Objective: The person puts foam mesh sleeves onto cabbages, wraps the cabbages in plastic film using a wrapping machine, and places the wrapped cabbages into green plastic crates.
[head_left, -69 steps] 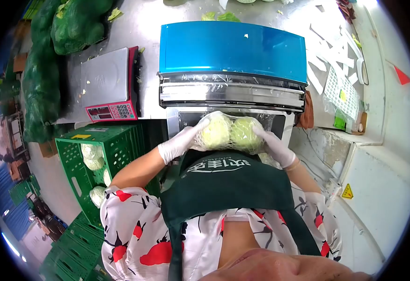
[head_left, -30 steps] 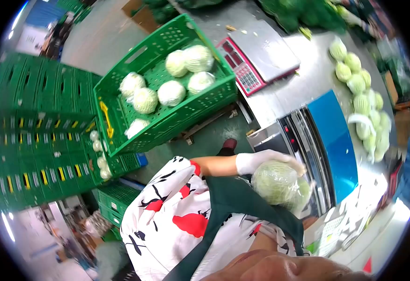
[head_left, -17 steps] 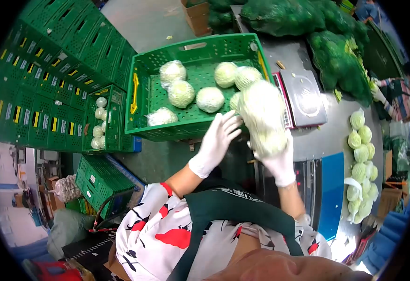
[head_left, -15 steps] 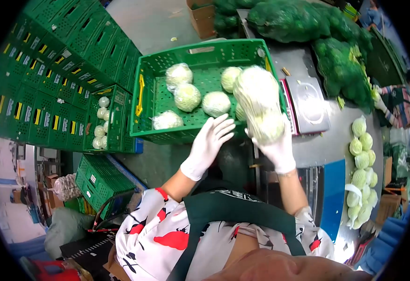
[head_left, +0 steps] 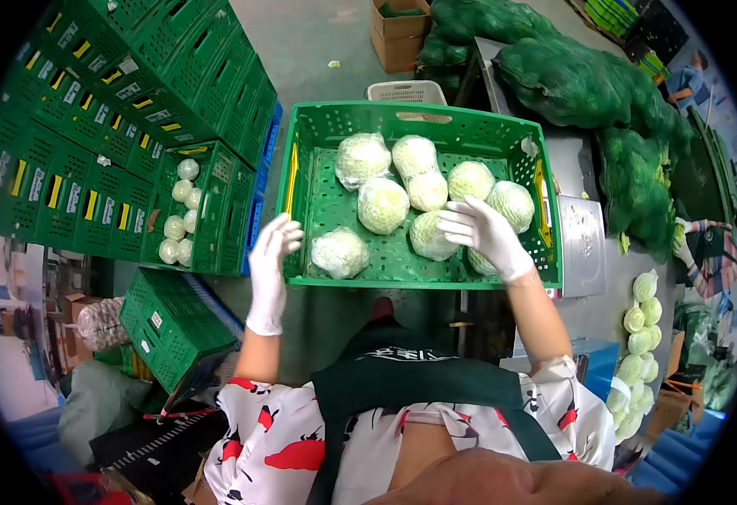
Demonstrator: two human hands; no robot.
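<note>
A green plastic crate (head_left: 423, 281) holds several pale round cabbages, some in clear film and some in netting. My left hand (head_left: 269, 273), in a white glove, is at the crate's left front corner with fingers stretched out and nothing in them. Whether its fingertips touch the rim I cannot tell. Over the right half of the crate is my right hand (head_left: 488, 240), also gloved, its fingers spread and empty. It partly covers a cabbage (head_left: 432, 236) and another at the front wall. Near the middle, a pair of cabbages (head_left: 419, 172) lies end to end.
Stacked green crates (head_left: 74, 151) stand at the left; one open crate (head_left: 204, 210) holds cabbages. Right of my crate is a metal scale (head_left: 581, 244). Green net sacks (head_left: 566, 80) lie behind it. Netted cabbages (head_left: 638, 337) line the table's right side, where a co-worker's gloved hand (head_left: 681, 244) shows.
My right hand has let go of the large pale cabbage bundle over the crate's right side; more cabbages now show inside. My left hand has moved left to the crate's corner.
</note>
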